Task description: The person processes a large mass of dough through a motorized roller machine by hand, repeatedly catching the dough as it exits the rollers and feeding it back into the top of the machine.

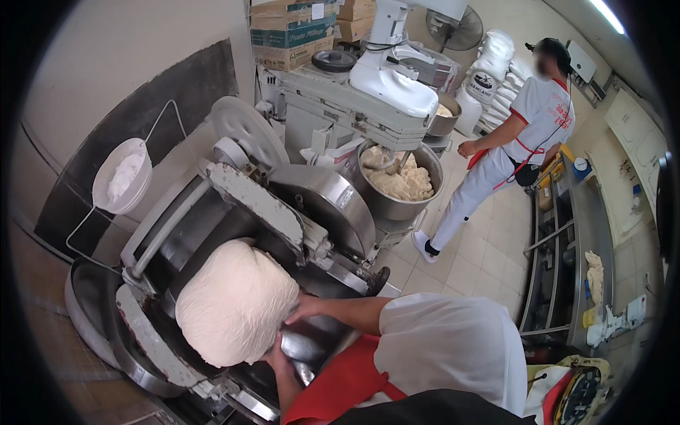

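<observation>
A large, smooth mass of pale dough [237,301] lies on the metal bed of a worn grey dough roller machine [258,202], between its two side frames. My right hand [303,309] grips the near edge of the dough, its fingers partly hidden against it. Lower down, my left hand [278,356] holds the dough's underside, and part of its fingers is out of sight. Bare steel of the machine's bed [312,343] shows beside both hands.
A white bowl of white powder [126,177] hangs in a wire holder at the left. Beyond the roller, a mixer [397,85] stands over a steel bowl [386,205] of dough. A co-worker [528,127] stands on the tiled floor near flour sacks [489,71]. A steel counter [602,234] runs along the right.
</observation>
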`<state>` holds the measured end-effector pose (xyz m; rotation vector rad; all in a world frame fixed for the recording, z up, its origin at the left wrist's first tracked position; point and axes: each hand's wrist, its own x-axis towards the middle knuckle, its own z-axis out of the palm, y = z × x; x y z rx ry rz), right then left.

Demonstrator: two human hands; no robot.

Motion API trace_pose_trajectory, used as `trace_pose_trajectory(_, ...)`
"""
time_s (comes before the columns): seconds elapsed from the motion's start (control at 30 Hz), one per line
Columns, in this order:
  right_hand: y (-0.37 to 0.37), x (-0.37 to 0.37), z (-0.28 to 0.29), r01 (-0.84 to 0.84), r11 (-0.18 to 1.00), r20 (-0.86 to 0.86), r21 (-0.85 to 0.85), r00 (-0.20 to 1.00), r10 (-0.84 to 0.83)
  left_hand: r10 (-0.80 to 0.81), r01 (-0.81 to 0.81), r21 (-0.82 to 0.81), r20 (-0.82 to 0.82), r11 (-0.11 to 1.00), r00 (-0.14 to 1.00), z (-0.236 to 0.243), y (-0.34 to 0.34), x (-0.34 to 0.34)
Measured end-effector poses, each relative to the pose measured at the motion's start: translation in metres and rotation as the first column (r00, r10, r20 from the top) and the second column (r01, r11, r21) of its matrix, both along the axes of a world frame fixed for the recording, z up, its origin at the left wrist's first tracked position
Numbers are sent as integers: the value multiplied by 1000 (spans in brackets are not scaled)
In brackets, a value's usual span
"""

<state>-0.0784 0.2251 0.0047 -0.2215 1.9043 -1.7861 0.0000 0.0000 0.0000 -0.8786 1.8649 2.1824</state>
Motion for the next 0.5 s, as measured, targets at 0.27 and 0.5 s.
trace_pose_trajectory(0.27, -11, -80, -25, -492, 870, 279, -29, 832, 479, -850, 803, -295, -74, 518, 521, -5, -79, -117)
trace_pose_trajectory(0.5, -37, -11, 109, 243, 963, 85, -117, 968, -234, -236, 295, 128, -347, 947, 908, 56, -60, -42)
